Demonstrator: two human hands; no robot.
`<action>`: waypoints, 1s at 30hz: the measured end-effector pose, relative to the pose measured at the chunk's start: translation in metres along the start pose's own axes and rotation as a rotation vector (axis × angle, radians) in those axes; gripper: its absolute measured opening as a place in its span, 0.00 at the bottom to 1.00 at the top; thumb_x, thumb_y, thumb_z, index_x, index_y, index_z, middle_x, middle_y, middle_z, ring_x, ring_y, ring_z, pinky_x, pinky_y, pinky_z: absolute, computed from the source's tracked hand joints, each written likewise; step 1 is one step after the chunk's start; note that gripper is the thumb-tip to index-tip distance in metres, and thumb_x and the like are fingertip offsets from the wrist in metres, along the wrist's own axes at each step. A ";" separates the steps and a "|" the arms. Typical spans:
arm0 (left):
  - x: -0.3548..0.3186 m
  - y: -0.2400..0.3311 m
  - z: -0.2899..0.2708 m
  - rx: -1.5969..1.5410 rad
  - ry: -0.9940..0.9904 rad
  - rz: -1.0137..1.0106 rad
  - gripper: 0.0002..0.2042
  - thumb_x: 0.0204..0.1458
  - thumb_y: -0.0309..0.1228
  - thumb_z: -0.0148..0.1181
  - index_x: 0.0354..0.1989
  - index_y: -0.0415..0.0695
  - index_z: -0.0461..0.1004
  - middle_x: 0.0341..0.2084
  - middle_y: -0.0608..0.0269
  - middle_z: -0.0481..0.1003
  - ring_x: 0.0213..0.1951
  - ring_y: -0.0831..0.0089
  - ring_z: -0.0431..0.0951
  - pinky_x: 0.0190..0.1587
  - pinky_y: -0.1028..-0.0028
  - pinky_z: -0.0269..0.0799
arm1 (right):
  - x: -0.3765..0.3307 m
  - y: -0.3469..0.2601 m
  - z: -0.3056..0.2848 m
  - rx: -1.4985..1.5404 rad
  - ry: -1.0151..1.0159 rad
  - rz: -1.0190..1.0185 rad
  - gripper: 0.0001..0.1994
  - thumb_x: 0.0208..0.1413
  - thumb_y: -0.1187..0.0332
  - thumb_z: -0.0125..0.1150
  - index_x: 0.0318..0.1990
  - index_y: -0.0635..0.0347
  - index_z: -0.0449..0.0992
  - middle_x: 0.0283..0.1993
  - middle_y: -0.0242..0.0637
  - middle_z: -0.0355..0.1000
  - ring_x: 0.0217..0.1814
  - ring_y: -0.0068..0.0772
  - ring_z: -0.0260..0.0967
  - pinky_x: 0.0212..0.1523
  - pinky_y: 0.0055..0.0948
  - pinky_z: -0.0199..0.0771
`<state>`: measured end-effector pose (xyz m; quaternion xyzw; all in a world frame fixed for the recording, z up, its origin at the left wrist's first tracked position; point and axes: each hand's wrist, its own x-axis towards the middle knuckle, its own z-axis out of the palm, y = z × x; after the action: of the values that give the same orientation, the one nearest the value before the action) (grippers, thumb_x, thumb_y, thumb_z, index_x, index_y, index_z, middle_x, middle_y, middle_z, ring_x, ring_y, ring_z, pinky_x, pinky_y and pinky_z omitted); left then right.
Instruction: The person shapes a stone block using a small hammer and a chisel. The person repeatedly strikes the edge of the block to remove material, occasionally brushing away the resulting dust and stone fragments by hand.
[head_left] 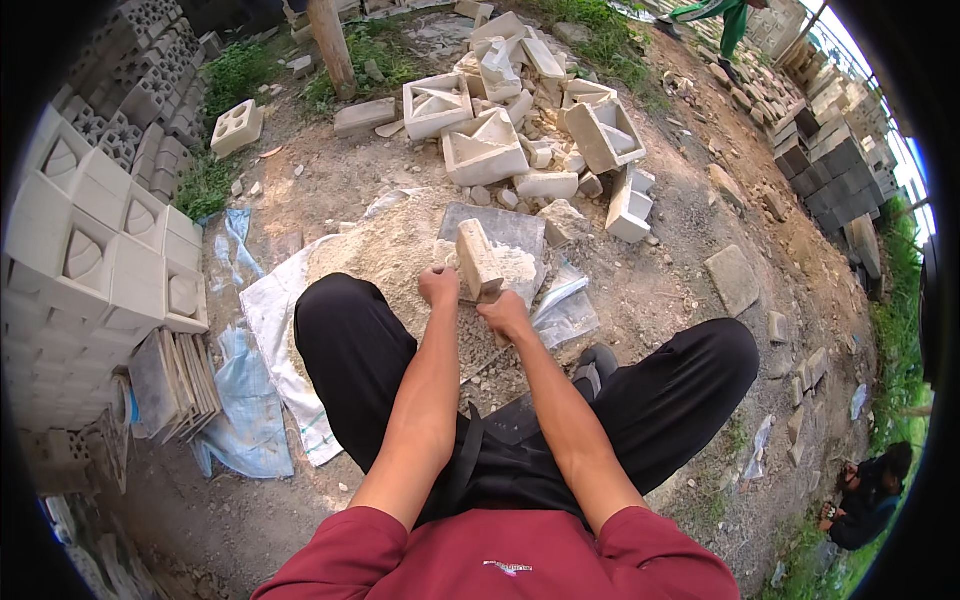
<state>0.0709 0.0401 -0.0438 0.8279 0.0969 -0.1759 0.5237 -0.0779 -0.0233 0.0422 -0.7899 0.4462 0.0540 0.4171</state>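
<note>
A dusty, pale tan block (480,258) stands tilted in front of me, its lower end by my right hand (507,313). The fingers of that hand are closed around this near end. Just left of the block is my left hand (438,287), curled closed; what lies inside its fingers is hidden. Under and behind the block, a flat grey slab (523,226) carries whitish powder. A heap of sandy powder (365,255) spreads to the left, on a white sack (262,300). Clear plastic (567,310) lies right of my right hand.
Broken cream moulded blocks (485,150) pile up ahead. Stacked decorative blocks (110,235) rise at left above leaning boards (180,385). Grey blocks (835,170) stand far right. One person in green trousers (733,30) is at upper right; another in dark clothes (868,500) is at lower right.
</note>
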 end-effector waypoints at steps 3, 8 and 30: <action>-0.002 0.005 0.002 0.007 0.066 0.085 0.12 0.42 0.36 0.67 0.28 0.39 0.81 0.27 0.47 0.80 0.33 0.53 0.81 0.41 0.62 0.74 | -0.007 0.005 -0.014 0.240 0.158 -0.003 0.28 0.38 0.54 0.65 0.38 0.76 0.77 0.39 0.63 0.75 0.45 0.57 0.75 0.45 0.43 0.74; -0.010 0.010 -0.011 0.007 0.066 0.055 0.11 0.43 0.35 0.67 0.28 0.38 0.81 0.27 0.49 0.80 0.33 0.56 0.81 0.40 0.63 0.74 | -0.002 0.025 -0.022 0.108 0.276 0.128 0.27 0.44 0.59 0.60 0.43 0.79 0.68 0.40 0.66 0.73 0.47 0.61 0.73 0.49 0.47 0.72; -0.016 0.064 -0.035 -0.260 0.192 0.150 0.11 0.50 0.31 0.66 0.32 0.35 0.75 0.24 0.59 0.77 0.20 0.75 0.74 0.24 0.76 0.70 | -0.040 0.002 0.031 0.139 0.305 0.193 0.33 0.46 0.60 0.63 0.55 0.74 0.61 0.48 0.63 0.72 0.50 0.62 0.72 0.52 0.45 0.72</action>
<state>0.0844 0.0446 0.0292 0.7711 0.1066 -0.0425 0.6263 -0.0945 0.0250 0.0393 -0.7117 0.5807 -0.0575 0.3911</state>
